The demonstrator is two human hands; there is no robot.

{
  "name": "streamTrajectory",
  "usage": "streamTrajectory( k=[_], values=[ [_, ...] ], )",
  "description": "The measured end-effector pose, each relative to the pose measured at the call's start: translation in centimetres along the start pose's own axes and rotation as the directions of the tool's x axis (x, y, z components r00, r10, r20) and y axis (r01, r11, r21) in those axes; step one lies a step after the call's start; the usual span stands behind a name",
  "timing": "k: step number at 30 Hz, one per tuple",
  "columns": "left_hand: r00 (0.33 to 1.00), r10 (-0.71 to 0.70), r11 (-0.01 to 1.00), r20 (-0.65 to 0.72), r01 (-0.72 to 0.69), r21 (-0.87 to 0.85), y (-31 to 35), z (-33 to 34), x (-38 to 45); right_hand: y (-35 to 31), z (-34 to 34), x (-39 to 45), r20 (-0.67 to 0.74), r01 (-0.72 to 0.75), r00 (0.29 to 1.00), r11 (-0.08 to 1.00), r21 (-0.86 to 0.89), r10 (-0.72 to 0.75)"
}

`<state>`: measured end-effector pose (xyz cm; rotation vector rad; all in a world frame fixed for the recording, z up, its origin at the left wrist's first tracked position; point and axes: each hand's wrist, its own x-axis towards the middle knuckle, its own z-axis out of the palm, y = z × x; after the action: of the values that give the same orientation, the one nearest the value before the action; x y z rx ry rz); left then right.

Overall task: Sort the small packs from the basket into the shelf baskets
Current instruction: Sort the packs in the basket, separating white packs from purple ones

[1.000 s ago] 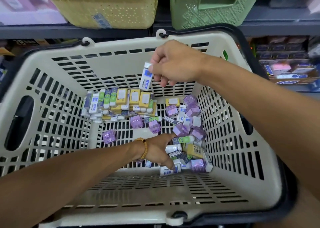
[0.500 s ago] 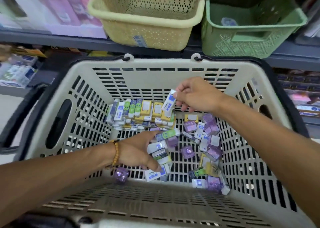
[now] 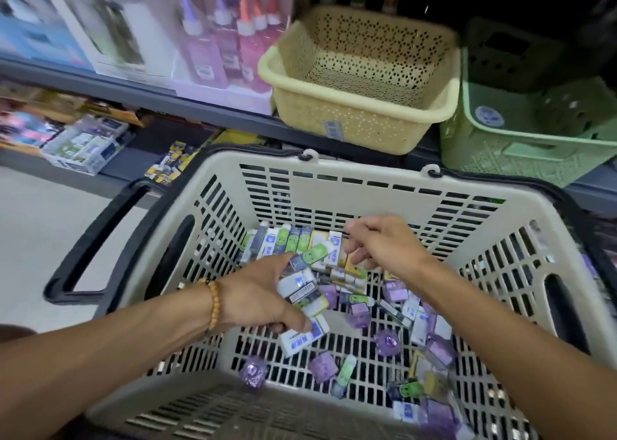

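packs (image 3: 394,309) lie loose in the basket (image 3: 334,182) below the yellow bin (image 3: 350,119) and green bin (image 3: 521,146). left hand (image 3: 260,292) grips several packs; right hand (image 3: 384,242) hovers over the stacked row, fingers loosely curled, holding nothing.

Even, soft overhead light on my basket (image 3: 364,186); no hard shadows, no glare inside it. Above and right of basket, shelf recess falls near black. Motion blur smears my right grip (image 3: 384,246), packs at basket's near right corner, and goods on shelf up-left of basket. Wide-angle bend curves basket rim and shelf edge toward frame edges.
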<state>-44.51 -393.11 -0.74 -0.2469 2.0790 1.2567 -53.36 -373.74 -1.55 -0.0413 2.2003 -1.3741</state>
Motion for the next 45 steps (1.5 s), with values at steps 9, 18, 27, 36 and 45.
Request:
streamTrajectory(
  k=[9, 18, 27, 36, 45],
  values=[
    [0.999, 0.040, 0.990, 0.019, -0.037, -0.134, 0.9, 0.8, 1.8, -0.6, -2.1, -1.2, 0.056, 0.002, 0.998, 0.986, 0.165, -0.012],
    [0.994, -0.011, 0.905, -0.113, -0.038, -0.425, -0.1, 0.2, 2.4, 1.8, -2.1, 1.7, 0.045, -0.188, 0.979, 0.962, -0.197, 0.201],
    [0.975, -0.031, 0.819, -0.221, -0.102, -0.565, -0.2, -0.2, 2.3, 1.2, -0.8, 1.4, 0.008, -0.084, 0.996, 0.996, -0.038, 0.084],
    [0.969, -0.057, 0.779, -0.239, -0.107, -0.618, 0.0, 0.1, 2.2, 0.5, -0.7, 0.4, 0.283, -0.100, 0.955, 0.995, 0.029, 0.088],
    [0.969, -0.104, 0.768, -0.223, -0.065, -0.638, 0.5, 0.2, 1.7, 3.0, -0.9, 2.3, -0.131, -0.228, 0.965, 0.974, -0.005, 0.225]
  ],
)
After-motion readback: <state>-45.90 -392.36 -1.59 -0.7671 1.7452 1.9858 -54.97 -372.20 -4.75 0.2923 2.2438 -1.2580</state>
